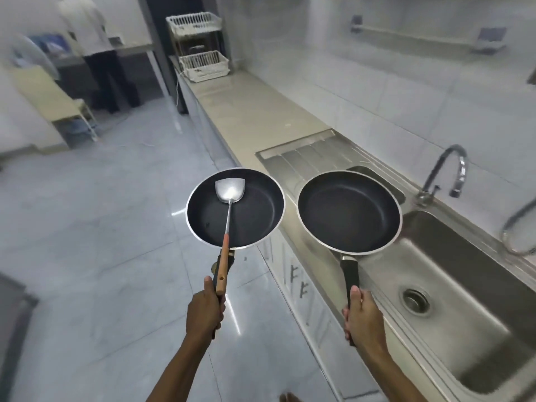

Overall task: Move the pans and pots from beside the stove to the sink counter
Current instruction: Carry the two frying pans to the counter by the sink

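I carry two black non-stick frying pans, one in each hand, both level. My left hand (205, 310) grips the handle of the smaller pan (255, 210), held out over the floor; a metal spatula (229, 192) with a wooden handle lies in it, the handle pinned under my thumb. My right hand (362, 317) is closed on the black handle of the larger pan (349, 211), which hovers above the counter's front edge and the steel drainboard (304, 158) beside the sink basin (464, 285).
A curved tap (448, 169) stands behind the sink. The beige counter (246, 111) runs away to a two-tier white dish rack (203, 65) at its far end. A person (95, 50) stands at a table in the far left. A wire strainer (519, 227) shows at the right edge.
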Motion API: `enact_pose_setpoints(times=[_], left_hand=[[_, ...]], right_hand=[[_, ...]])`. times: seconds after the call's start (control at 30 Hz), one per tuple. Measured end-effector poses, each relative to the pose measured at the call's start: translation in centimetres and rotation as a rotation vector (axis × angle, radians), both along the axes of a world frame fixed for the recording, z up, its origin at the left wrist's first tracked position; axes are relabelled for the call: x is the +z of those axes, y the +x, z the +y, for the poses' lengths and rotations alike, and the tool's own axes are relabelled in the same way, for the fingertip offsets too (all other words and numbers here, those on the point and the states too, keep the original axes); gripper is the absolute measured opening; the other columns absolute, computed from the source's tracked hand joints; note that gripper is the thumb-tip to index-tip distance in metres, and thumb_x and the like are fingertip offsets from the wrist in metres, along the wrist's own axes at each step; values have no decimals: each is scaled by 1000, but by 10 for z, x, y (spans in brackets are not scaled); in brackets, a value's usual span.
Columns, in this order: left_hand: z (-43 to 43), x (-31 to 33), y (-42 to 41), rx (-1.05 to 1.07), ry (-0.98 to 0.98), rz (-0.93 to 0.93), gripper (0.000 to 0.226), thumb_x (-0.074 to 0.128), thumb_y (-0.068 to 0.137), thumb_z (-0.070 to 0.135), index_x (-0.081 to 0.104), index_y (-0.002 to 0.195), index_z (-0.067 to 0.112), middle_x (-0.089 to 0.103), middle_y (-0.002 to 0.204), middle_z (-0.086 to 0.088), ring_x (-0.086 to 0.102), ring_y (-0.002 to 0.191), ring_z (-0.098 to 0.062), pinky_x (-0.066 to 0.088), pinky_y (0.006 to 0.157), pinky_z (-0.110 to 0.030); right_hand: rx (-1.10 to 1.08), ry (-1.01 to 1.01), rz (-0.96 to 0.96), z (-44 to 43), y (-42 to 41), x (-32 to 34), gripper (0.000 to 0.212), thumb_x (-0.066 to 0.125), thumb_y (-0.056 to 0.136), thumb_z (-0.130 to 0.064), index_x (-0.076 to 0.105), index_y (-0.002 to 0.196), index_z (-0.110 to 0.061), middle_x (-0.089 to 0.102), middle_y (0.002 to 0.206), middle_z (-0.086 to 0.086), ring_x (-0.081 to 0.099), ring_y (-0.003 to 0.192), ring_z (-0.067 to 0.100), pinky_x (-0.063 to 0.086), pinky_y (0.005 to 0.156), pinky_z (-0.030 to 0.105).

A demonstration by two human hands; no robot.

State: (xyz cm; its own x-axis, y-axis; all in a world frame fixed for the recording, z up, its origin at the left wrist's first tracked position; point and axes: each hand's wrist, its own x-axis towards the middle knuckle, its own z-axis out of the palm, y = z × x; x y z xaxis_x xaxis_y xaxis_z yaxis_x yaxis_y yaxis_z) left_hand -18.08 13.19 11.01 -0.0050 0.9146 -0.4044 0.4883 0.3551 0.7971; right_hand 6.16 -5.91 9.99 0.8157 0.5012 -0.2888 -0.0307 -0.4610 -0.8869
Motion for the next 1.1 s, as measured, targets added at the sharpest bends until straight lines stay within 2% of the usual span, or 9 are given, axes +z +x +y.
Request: enact_pose_setpoints(times=[0.2, 0.33, 0.43, 0.57, 0.8, 1.1], left_hand=[[116, -4, 25, 45, -18, -11, 75, 25, 106, 57, 64, 64, 8, 56, 43, 1, 48, 40, -16, 39, 45, -29], [201, -11, 46, 34, -16, -6, 75, 25, 107, 55, 65, 69, 4, 57, 52, -7, 49, 44, -20, 40, 47, -30], [280, -16, 62, -2, 1, 17, 76, 24, 107, 54, 66, 71, 3, 61, 59, -13, 52, 48, -25, 43, 51, -32], [390, -15, 83, -39, 18, 9, 74, 25, 108, 51, 66, 68, 4, 63, 59, -11, 55, 52, -26, 44, 55, -34], [584, -7, 123, -103, -4, 12, 70, 27, 108, 50, 65, 71, 4, 60, 59, -10, 50, 48, -21, 40, 48, -28], [832, -36, 195, -178, -33, 19, 71, 27, 108, 51, 65, 68, 6, 62, 59, -9, 51, 48, -21, 42, 49, -30]], right_hand=[[69, 1, -30, 140, 35, 10, 36, 40, 107, -37, 53, 87, -10, 60, 63, 14, 48, 36, 17, 43, 36, 29], [81, 12, -34, 227, 51, 9, 34, 41, 107, -36, 52, 84, -12, 59, 63, 13, 48, 37, 19, 44, 37, 31], [71, 27, -22, 300, 63, 5, 34, 42, 107, -35, 50, 82, -13, 58, 62, 13, 46, 39, 23, 44, 40, 33], [28, 43, -7, 399, 81, 0, 35, 42, 106, -36, 53, 83, -12, 57, 60, 13, 44, 37, 22, 42, 41, 32], [-56, 35, 10, 573, 106, -3, 33, 41, 105, -40, 56, 86, -18, 61, 64, 13, 47, 38, 20, 43, 38, 30], [-117, 25, -29, 801, 166, -37, 30, 42, 105, -41, 55, 84, -23, 59, 59, 10, 46, 32, 21, 43, 33, 30]])
